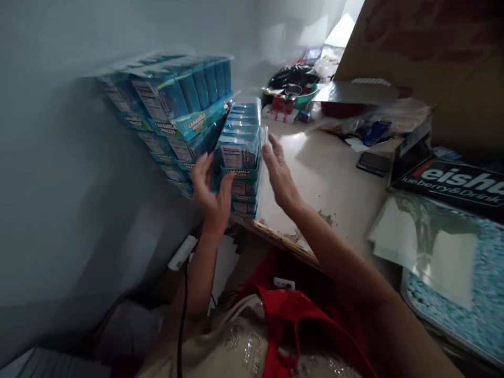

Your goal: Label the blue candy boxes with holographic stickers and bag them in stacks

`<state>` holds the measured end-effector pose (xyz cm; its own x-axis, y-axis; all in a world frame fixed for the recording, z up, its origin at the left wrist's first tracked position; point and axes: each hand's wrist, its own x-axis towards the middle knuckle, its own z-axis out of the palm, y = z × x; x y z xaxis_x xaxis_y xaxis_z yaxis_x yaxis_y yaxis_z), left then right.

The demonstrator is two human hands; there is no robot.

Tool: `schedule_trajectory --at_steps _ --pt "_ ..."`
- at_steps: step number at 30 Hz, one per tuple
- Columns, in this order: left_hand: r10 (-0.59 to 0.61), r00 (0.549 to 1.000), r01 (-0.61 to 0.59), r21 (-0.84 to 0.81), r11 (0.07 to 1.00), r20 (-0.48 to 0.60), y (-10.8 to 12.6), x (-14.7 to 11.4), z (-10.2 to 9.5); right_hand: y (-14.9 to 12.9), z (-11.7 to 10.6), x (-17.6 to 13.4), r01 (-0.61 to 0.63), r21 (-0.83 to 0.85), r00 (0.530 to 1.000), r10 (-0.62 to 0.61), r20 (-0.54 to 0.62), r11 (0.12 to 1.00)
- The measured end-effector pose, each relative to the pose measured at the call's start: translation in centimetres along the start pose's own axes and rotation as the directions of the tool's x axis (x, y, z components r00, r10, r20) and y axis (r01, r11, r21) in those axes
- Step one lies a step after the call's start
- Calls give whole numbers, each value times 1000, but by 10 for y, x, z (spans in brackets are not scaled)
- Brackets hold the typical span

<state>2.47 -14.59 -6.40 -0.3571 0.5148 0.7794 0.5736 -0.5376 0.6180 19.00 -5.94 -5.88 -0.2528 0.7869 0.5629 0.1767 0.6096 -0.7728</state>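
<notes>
A narrow stack of blue candy boxes, lettered "Caramelo Macizo" and covered in clear plastic, stands at the table's left corner. To its left, a larger wrapped block of the same blue boxes rests against the wall. My left hand is at the front of the narrow stack, thumb and fingers apart, its fingertips by the gap between the two stacks. On the other side, my right hand is held flat with fingers stretched, close beside the plastic on the narrow stack; whether it touches is hard to tell.
The pale table has a chipped front edge. A dark phone lies near a black lettered box. Clear plastic bags lie at the right. Behind are a green basin and a large cardboard box.
</notes>
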Motion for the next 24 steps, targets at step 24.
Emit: schedule_trajectory --at_steps 24 --pt "-718 694 560 582 590 60 -13 -110 24 113 -60 -120 -196 -706 832 496 248 681"
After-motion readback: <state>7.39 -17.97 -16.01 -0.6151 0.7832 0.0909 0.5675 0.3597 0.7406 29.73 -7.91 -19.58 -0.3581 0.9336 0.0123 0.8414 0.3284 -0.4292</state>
